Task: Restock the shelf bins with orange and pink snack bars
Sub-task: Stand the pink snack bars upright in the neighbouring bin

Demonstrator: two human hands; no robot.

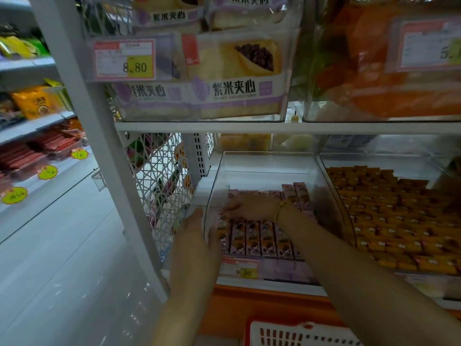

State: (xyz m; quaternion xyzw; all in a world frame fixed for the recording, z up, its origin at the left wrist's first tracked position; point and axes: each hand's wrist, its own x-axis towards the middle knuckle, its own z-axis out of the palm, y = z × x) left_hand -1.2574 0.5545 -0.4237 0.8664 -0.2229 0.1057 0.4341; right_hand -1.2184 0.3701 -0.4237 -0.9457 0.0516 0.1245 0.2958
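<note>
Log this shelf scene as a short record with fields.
left hand: at the left bin's left wall, grip unclear
right hand: flat on the pink bars inside that bin
orange bars: fill the bin to the right
basket: red, below the shelf

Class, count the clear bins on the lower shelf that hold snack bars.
2. The left bin, holding pink bars, and the right bin, holding orange bars. Others may be hidden beyond the right edge.
</note>
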